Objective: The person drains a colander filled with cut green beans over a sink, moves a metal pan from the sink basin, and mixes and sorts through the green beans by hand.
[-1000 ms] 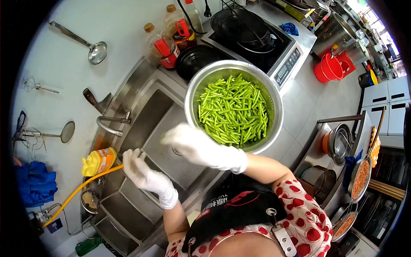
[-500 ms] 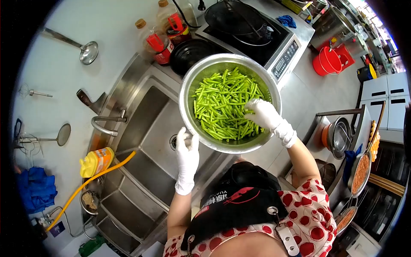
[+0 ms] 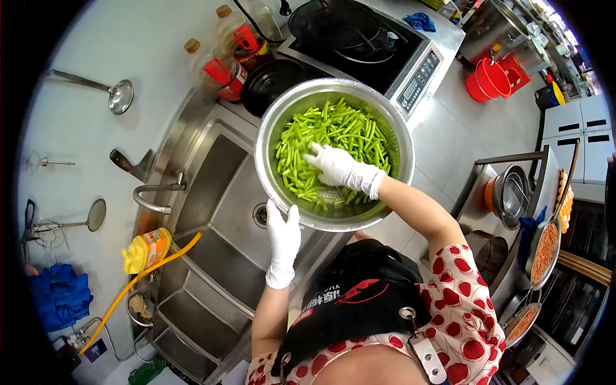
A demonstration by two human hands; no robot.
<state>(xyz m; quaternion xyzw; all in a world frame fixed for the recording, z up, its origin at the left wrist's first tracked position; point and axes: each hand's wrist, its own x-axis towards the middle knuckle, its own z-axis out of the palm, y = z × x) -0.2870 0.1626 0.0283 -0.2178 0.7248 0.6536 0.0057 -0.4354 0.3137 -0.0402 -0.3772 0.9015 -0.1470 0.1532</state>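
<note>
A large metal basin (image 3: pixel 264 170) holds cut green stalks (image 3: pixel 350 125) that look like green beans or garlic shoots. My right hand (image 3: pixel 337 168), in a white glove, is down among them near the basin's middle, its fingers partly spread and touching the pieces. Stalks left of those fingers are blurred by motion. At the basin's near-left rim is my gloved left hand (image 3: pixel 283 240), its thumb and fingers against the metal, holding the edge. Part of its grip is hidden by the rim.
Below the basin's left side lies a steel sink (image 3: pixel 215 199) with a curved faucet (image 3: pixel 154 200). An induction cooker (image 3: pixel 420 80) bearing a black wok (image 3: pixel 333 25) stands beyond. Sauce bottles (image 3: pixel 218 74) stand by the wall. Pans of reddish-brown food (image 3: pixel 544 251) sit at right.
My right hand has moved left and deeper into the basin, shifting stalks leftward and baring some of the bottom. My left hand stays at the rim. The view has shifted slightly.
</note>
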